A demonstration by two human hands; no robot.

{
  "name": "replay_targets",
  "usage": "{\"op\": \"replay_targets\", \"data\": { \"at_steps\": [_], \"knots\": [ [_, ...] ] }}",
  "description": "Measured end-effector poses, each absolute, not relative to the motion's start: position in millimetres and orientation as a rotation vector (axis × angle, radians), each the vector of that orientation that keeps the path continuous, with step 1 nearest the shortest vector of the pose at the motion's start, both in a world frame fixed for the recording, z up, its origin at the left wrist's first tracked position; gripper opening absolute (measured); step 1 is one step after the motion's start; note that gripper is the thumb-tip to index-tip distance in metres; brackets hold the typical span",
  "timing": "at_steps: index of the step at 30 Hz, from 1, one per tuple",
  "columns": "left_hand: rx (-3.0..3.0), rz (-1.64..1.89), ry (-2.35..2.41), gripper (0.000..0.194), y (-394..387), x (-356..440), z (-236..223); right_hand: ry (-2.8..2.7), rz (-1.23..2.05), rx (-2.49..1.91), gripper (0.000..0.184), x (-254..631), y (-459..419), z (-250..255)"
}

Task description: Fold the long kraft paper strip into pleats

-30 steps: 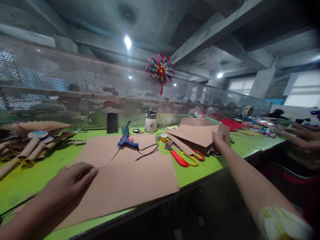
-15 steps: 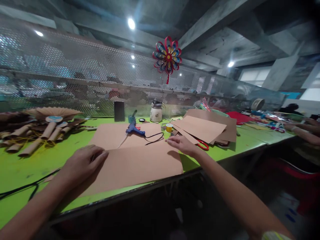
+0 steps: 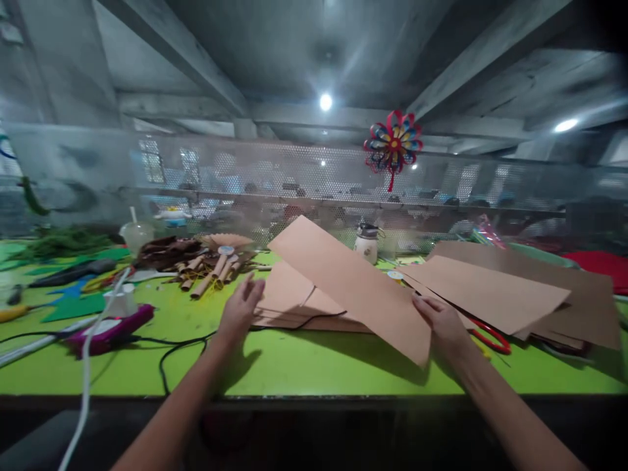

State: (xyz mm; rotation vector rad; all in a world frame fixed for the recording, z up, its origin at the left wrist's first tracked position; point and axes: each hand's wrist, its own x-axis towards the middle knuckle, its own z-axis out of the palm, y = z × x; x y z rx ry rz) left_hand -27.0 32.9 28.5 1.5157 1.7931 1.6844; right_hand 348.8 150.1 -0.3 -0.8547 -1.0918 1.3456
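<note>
My right hand (image 3: 444, 324) pinches the right edge of a sheet of brown kraft paper (image 3: 350, 281), which is lifted and tilted above the table. My left hand (image 3: 241, 307) is raised with its fingers apart, just left of more brown sheets (image 3: 284, 288) lying on the table. The lifted sheet hides most of the glue gun; its black cord (image 3: 324, 316) shows across the lower sheets. Beside my right hand, the red handle of the scissors (image 3: 493, 338) pokes out from under another pile of brown paper (image 3: 495, 291).
On the green table (image 3: 338, 373), a purple power strip (image 3: 115, 330) with cables lies at left. Behind it are paper-tube fans (image 3: 216, 268) and a lidded plastic cup (image 3: 136, 235). A white bottle (image 3: 366, 243) stands at the back, near a mesh partition where a pinwheel flower (image 3: 394, 144) hangs.
My right hand came from the right-hand paper pile to the nearer sheet and has lifted it. My left hand has come off that sheet. The view has turned left, showing the power strip.
</note>
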Motion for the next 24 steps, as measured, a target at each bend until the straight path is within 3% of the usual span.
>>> {"op": "replay_targets", "data": {
  "at_steps": [5,12,18,24],
  "knots": [
    [1.200,1.754,1.077,0.067,51.6,16.5,46.2,-1.081,1.344,-0.841,0.030,339.8,139.0,3.5],
    [0.720,1.960,0.806,0.014,84.7,37.2,73.5,-1.539,1.428,-0.936,0.030,349.2,71.8,1.0],
    [0.805,1.314,0.817,0.025,75.1,45.1,60.3,-1.750,1.346,-0.820,0.040,374.3,75.8,19.4],
    [1.123,1.104,0.905,0.042,68.0,69.3,41.3,-1.578,1.423,-0.659,0.038,311.7,139.7,43.4]
  ]
}}
